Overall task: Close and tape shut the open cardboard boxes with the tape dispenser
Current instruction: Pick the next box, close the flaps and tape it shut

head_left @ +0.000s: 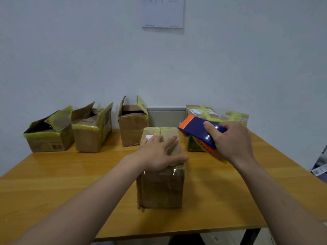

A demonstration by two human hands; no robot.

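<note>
**Cardboard pinned flat, dispenser waiting just to its right**

Cardboard stands open far out to the left of the left hand: three boxes in a row, the leftmost box (pixel 47 137), the second box (pixel 92 131) and the third box (pixel 132 126), all with yellow-taped flaps still up. They sit beyond the fingertips and well apart from them, on the wooden table (pixel 70 183).

The left hand (pixel 159 152) lies palm down on the centre box (pixel 160 190), its fingers straight and spread and its thumb stretched rightward along the near top edge. It grips nothing and seems to press the closed flaps flat. This box is directly under the palm. Its long axis runs away from the person, and the flap seam shows past the fingertips at the far end.

Just right of that hand, the tape dispenser (pixel 200 129) hangs above table level beside the box's far right corner. Its orange nose points left and away, and it looks clear of the cardboard. The right hand (pixel 231 140) is curled round its blue body with the thumb on top.

The right hand is nearer the seam's far end, so the tape would likely run along the seam, towards the person, once the left fingers clear its line.

Behind the right hand lie two sealed boxes (pixel 203 112).
</note>
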